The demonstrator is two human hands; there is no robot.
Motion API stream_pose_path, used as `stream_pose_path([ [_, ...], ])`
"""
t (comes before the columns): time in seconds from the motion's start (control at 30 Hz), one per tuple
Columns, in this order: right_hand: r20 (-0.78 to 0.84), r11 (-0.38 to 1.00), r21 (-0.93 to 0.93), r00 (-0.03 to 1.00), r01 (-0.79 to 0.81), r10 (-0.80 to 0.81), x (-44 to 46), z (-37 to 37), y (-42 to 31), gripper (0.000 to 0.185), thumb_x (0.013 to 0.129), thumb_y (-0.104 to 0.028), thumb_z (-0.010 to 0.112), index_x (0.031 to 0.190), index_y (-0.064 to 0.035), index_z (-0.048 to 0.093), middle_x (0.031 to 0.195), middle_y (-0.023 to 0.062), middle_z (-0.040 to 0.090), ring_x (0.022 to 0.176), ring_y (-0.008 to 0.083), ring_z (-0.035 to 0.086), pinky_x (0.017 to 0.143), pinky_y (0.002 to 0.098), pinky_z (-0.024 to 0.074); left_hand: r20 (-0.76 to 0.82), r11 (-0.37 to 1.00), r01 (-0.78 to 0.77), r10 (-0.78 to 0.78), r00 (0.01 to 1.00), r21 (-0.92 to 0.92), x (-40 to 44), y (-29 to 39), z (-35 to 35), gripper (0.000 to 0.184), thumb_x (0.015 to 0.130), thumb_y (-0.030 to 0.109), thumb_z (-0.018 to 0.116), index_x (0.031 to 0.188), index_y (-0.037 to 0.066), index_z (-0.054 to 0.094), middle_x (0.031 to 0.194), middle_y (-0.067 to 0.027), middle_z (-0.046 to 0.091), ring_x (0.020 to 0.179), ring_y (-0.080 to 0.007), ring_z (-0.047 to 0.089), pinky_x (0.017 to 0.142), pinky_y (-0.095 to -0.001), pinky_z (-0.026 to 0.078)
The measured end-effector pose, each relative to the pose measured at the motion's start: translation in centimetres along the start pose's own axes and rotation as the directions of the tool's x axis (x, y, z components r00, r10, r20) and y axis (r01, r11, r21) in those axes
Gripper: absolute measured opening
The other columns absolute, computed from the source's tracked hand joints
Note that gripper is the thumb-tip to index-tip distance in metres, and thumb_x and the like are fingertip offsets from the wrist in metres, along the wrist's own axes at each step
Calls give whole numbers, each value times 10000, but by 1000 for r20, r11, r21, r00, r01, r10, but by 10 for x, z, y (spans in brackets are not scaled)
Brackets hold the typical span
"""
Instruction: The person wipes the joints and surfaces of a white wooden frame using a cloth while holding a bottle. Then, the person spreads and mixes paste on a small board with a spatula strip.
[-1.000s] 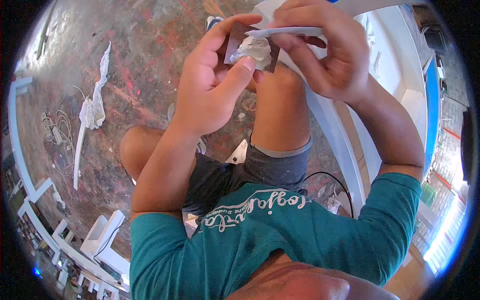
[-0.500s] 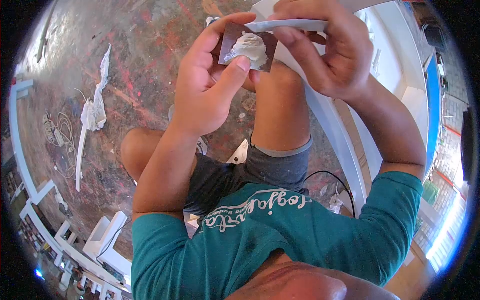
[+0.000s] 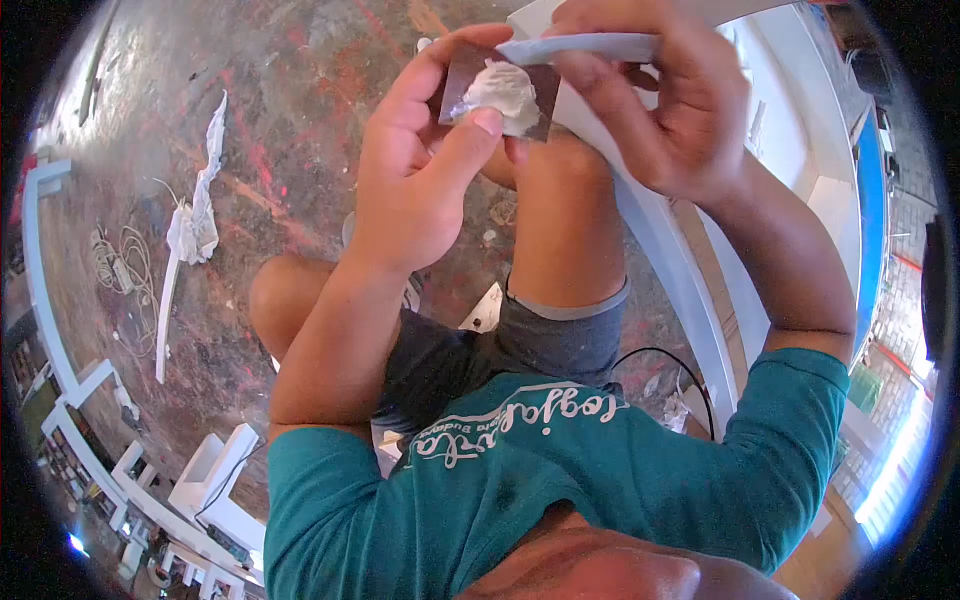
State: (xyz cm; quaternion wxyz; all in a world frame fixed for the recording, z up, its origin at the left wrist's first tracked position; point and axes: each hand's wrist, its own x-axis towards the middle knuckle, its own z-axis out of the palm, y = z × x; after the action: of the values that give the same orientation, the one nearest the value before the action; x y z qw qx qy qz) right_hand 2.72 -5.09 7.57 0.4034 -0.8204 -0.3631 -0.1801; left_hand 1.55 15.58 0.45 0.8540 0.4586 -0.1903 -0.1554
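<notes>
My left hand [image 3: 425, 165] is wrapped around a small, dark square plate [image 3: 545, 85]. Its thumb rests on the plate's face, against the near edge of a thick mound of white putty [image 3: 502, 90]. In my right hand [image 3: 690, 110], a thin pale flat strip [image 3: 590, 47] is pinched between thumb and fingers. The strip lies nearly level, its left end at the plate's top edge. Whether its tip touches the plate or the putty I cannot tell.
Right of my knee runs a long white panel [image 3: 665, 240] with an edge. On the stained floor at left lie a crumpled white plastic piece [image 3: 195, 230] and a coiled cable [image 3: 122, 262]. White frame parts [image 3: 215, 480] stand at lower left. A black cable [image 3: 690, 375] curves beside my hip.
The dark plate has tilted slightly and its surface looks lighter. The strip shows a little more of its flat face. Both hands keep their grips.
</notes>
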Motion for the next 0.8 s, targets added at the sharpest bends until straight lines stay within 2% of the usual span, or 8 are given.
stream_pose_path([
  [0.07, -29, 1000, 17, 999, -18, 19, -3, 2, 0, 119, 909, -21, 718, 1017, 5, 676, 875, 131, 696, 667, 182, 651, 555, 294, 473, 20, 999, 26, -27, 999, 31, 0, 2, -2, 526, 999, 38, 525, 1506, -44, 414, 1288, -107, 613, 1040, -160, 613, 802, -308, 522],
  [0.17, 75, 991, -56, 990, -117, 122, 3, -3, -7, 114, 908, -18, 718, 1007, 11, 670, 856, 134, 691, 653, 185, 647, 555, 297, 476, 21, 997, -14, 15, 1000, -76, 2, -5, -12, 532, 997, 44, 531, 1507, -51, 413, 1276, -105, 616, 1013, -158, 611, 794, -300, 517],
  [0.27, -56, 999, 16, 997, 49, -48, -3, 5, 17, 107, 914, -25, 712, 1007, 6, 669, 882, 130, 693, 668, 192, 649, 561, 298, 477, -87, 998, 2, -7, 996, -60, 2, -4, -3, 538, 995, 43, 532, 1510, -54, 410, 1261, -112, 621, 977, -156, 608, 797, -299, 517],
  [0.33, -95, 992, 46, 989, 114, -109, -5, 7, 24, 102, 921, -31, 707, 1010, 1, 668, 906, 127, 696, 684, 198, 652, 565, 301, 478, -48, 998, -6, 3, 999, -64, 2, -4, -7, 540, 996, 45, 533, 1511, -55, 409, 1251, -115, 624, 961, -156, 605, 798, -300, 516],
  [0.43, 17, 1000, 5, 999, 27, -28, -2, 2, 11, 97, 929, -33, 701, 1014, -3, 667, 927, 129, 699, 699, 207, 656, 571, 310, 483, -27, 999, -8, 6, 1000, -52, 1, -5, -11, 541, 995, 47, 534, 1511, -55, 409, 1242, -116, 626, 953, -158, 605, 799, -300, 516],
  [0.57, -132, 994, 99, 991, 49, -35, -9, 11, 16, 95, 929, -22, 698, 1016, 3, 668, 919, 140, 700, 702, 215, 660, 582, 316, 491, -114, 998, 1, -8, 993, -59, 1, -1, -3, 540, 995, 49, 535, 1510, -55, 410, 1241, -119, 627, 949, -163, 600, 803, -299, 513],
  [0.67, 19, 996, 74, 999, -51, 50, -2, 3, 2, 94, 919, -11, 700, 1005, 13, 669, 891, 145, 699, 700, 220, 663, 593, 312, 497, -13, 998, 4, -5, 1000, -66, 1, -2, -14, 541, 993, 44, 535, 1510, -54, 411, 1257, -117, 625, 979, -164, 603, 806, -299, 513],
  [0.8, -25, 995, 80, 998, 57, -55, 2, 4, 7, 102, 902, 5, 707, 997, 14, 672, 874, 143, 698, 703, 227, 665, 600, 313, 501, -34, 995, -8, 5, 999, -102, 1, -7, -15, 540, 990, 35, 537, 1509, -50, 414, 1280, -112, 618, 1029, -166, 610, 813, -303, 516],
])
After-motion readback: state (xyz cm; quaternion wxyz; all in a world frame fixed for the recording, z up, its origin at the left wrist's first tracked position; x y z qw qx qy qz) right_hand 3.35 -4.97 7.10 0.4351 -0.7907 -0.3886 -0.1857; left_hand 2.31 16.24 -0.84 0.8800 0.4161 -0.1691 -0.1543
